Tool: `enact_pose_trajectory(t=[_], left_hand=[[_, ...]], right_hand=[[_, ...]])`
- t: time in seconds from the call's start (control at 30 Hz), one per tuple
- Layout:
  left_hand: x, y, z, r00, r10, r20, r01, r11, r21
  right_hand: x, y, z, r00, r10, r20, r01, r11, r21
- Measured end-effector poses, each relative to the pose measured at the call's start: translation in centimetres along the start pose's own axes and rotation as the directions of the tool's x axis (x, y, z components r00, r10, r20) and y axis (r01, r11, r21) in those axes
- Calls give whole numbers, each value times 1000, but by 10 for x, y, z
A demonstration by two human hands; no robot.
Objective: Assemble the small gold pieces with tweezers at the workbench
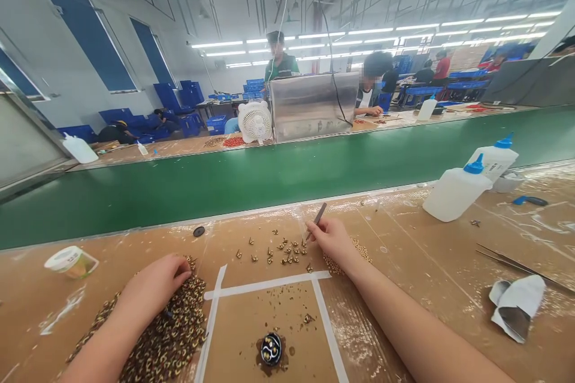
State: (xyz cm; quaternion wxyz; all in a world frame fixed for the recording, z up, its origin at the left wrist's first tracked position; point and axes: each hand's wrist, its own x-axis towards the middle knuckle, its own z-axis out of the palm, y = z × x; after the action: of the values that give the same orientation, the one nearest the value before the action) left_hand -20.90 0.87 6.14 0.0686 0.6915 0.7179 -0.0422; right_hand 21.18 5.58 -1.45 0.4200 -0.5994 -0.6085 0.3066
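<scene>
My left hand rests over the upper part of a heap of small curved brown-and-cream pieces. Its fingers are closed at the far edge of the heap, and what lies between the fingertips is too small to make out. My right hand grips slim grey-brown tweezers, pointing down beside several scattered small brass-coloured pieces. Partly under the right wrist lies a patch of tiny beige beads. Nearer me, a small round dark dish of glossy liquid sits in a wet stain.
White tape strips frame the dish. To the right stand squeeze bottles with blue caps, a second pair of tweezers and crumpled paper. A plastic cup is at left. Beyond runs a green belt, with co-workers behind it.
</scene>
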Motion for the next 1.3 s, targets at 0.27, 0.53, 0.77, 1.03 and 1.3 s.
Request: enact_pose_trajectory(t=[0.27, 0.53, 0.77, 1.03, 1.3], left_hand=[[-12, 5, -9, 996, -68, -50, 62, 993, -102], [-22, 7, -9, 997, -70, -39, 59, 971, -230], [-24, 2, -9, 996, -69, -59, 51, 963, -266], [-24, 93, 0, 989, 134, 69, -11, 520, -854], [-9, 180, 38, 897, 440, 46, -117, 336, -935]], right_hand=[[1, 3, -9, 999, 5, -32, -3, 998, 56], [-4, -2, -11, 999, 35, -27, -34, 999, 37], [-3, 1, -9, 999, 42, -34, -40, 998, 55], [-22, -24, -1, 987, -123, 99, 88, 950, 299], [-33, -28, 5, 880, -303, 365, 215, 941, 263]])
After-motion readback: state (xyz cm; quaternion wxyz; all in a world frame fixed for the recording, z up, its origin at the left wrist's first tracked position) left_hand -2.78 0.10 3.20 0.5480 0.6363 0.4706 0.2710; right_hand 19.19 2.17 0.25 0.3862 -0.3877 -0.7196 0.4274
